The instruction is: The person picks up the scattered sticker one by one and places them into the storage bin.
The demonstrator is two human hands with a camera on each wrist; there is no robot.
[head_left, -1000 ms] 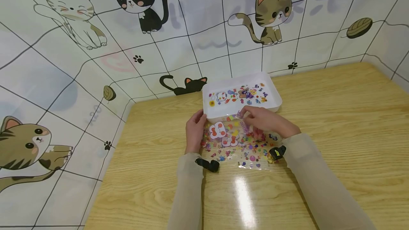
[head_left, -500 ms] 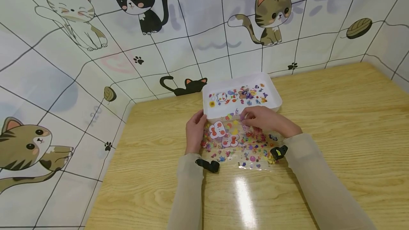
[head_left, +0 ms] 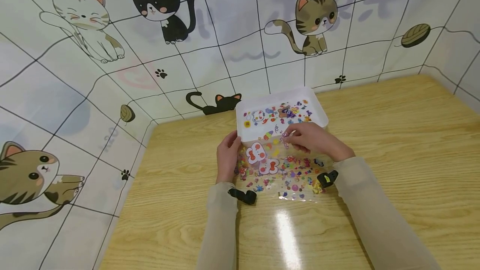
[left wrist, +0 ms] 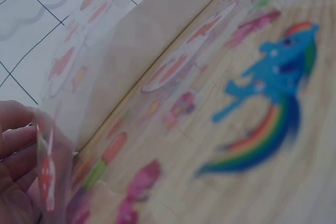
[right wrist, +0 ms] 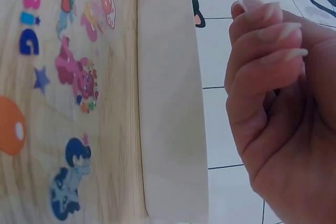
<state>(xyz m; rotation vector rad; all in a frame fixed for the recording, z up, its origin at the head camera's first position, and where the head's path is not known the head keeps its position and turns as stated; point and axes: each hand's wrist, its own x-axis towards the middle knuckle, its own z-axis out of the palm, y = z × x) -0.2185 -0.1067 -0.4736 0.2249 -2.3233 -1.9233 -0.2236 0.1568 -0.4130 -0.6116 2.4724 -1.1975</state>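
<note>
Sticker sheet (head_left: 282,174) below pinched fingertips

At far left, a tiled wall (head_left: 22,95) printed with cartoon cats rises beside the wooden table (head_left: 393,145) and runs on behind it. Next comes the left hand (head_left: 226,157), at the sheet's left edge and near a corner of the white tray (head_left: 315,113). In the left wrist view its fingers are bent, with the clear edge passing right at their tips; whether they grip that edge cannot be told. A black band (head_left: 243,196) sits at this wrist.

Rightward, the see-through sheet lies over the table, its far part reaching the tray's near side. Two white faces with red bows (head_left: 262,161) show just right of the left fingers, and a blue pony with a rainbow tail (left wrist: 281,72) fills the left wrist view. Beyond, many small colourful stickers (head_left: 275,113) lie in the tray.

Farther right, the right hand (head_left: 313,138) has thumb and forefinger together, clamped on clear film with a purple print (head_left: 286,135); whether this belongs to the sheet cannot be told. Its other fingers curl inward. The main spread of prints lies below and nearer the person than these fingertips. Another black band (head_left: 327,178) sits at the right wrist.
</note>
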